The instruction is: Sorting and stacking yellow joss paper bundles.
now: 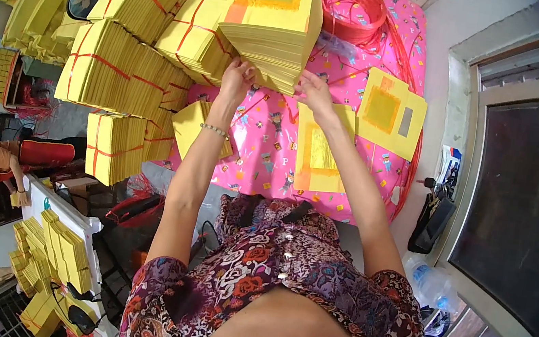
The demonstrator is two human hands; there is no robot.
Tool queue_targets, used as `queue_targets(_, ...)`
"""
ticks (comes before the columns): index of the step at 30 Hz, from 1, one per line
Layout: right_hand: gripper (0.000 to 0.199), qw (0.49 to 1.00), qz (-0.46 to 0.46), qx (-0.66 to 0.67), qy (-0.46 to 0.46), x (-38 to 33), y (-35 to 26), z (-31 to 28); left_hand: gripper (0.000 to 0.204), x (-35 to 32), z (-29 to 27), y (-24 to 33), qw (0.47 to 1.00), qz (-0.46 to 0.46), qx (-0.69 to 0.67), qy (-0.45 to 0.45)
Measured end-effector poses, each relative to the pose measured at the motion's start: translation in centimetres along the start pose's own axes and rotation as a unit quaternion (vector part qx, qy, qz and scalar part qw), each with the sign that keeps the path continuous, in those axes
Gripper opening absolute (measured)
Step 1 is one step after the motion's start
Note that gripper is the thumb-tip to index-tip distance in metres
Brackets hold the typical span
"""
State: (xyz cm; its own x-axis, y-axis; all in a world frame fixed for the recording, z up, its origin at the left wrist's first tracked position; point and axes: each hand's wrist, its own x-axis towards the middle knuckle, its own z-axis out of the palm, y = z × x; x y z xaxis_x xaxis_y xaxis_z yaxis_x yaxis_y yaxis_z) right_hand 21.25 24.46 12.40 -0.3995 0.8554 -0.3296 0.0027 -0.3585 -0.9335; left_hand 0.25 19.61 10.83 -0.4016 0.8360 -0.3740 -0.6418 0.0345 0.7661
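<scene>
Both the left hand [236, 75] and right hand [315, 91] pinch the near edge of a tall yellow paper stack [273, 21] at the far edge of the pink-covered table [266, 140].

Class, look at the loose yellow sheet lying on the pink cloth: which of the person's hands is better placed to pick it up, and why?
Probably the right hand. The loose yellow sheet lies just beside its wrist, while the left hand is farther off, at the tall yellow paper stack.
</scene>
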Motion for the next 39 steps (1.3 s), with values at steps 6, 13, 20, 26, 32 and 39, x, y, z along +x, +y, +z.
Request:
queue_targets(6, 0.041, 0.998, 0.046, 0.042, -0.017, -1.5, -2.9, 0.8, 0.030, -0.4, 0.9, 0.6, 0.999, -0.001, 0.052, -0.015)
queue_targets(13, 0.021, 0.980, 0.074, 0.168, -0.073, -1.9, -5.0, 0.9, 0.044, -1.0, 1.9, 0.7, 0.976, 0.091, 0.196, 0.013)
queue_targets(20, 0.021, 0.956, 0.098, 0.253, -0.110, -1.6, -5.2, 0.1, 0.052, -2.9, 3.2, 2.5, 0.985, 0.075, 0.156, -0.012)
queue_targets(26, 0.019, 0.943, 0.119, 0.293, -0.107, -1.5, -5.8, -0.7, 0.038, -3.7, 4.0, 3.0, 0.998, 0.057, -0.005, -0.031)
queue_targets(32, 0.019, 0.919, 0.156, 0.355, -0.066, -1.1, -6.5, -0.9, 0.017, -2.5, 2.6, 2.7, 0.974, 0.045, -0.163, -0.151)
queue_targets(39, 0.019, 0.883, 0.169, 0.429, -0.091, -0.3, -6.3, -1.2, 0.027, -3.0, 2.9, 3.4, 0.959, 0.018, -0.236, -0.153)
